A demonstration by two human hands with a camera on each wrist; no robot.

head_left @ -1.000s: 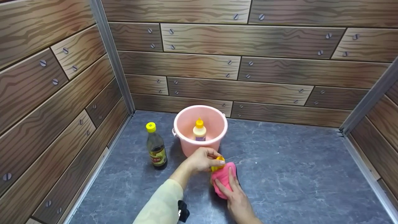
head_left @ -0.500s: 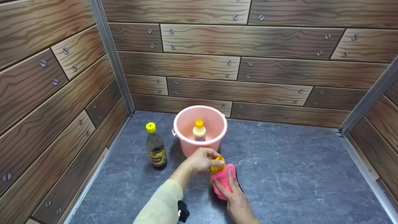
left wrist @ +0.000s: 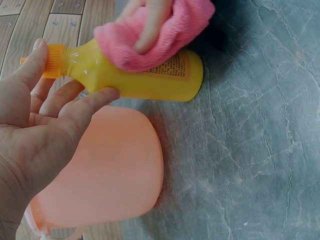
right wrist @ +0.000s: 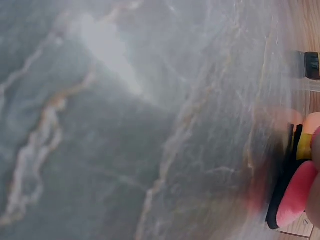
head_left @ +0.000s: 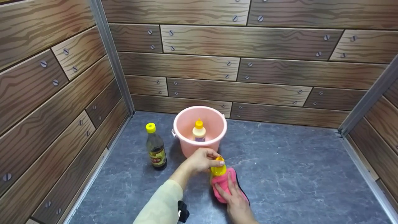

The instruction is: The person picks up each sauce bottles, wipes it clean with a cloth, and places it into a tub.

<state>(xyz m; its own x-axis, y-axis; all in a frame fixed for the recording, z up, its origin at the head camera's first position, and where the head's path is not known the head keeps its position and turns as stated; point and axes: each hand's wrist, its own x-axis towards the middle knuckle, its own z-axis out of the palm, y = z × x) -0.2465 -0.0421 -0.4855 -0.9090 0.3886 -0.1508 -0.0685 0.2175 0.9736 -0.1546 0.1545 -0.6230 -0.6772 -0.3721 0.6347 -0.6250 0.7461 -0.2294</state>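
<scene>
My left hand (head_left: 202, 160) pinches the orange cap (left wrist: 55, 61) of a yellow squeeze bottle (left wrist: 150, 87), with fingertips also against its shoulder. In the left wrist view the bottle's printed label shows partly. My right hand (head_left: 238, 202) holds a fluffy pink cloth (head_left: 222, 183) with dark edging against the bottle's side, thumb and fingers spread over it. Much of the bottle is hidden by the cloth in the head view. Only part of the cloth shows at the edge of the right wrist view.
A pink bucket (head_left: 183, 144) stands just beyond my hands, with a white, orange-capped bottle (head_left: 199, 132) inside. A dark sauce bottle (head_left: 157, 149) with a yellow cap stands left of the bucket. Wood-patterned walls (head_left: 199, 68) enclose the grey marbled surface (head_left: 295, 174).
My right hand and the pink cloth have slid down the yellow bottle, away from the cap, so more of its yellow shoulder shows. My left hand stays in place.
</scene>
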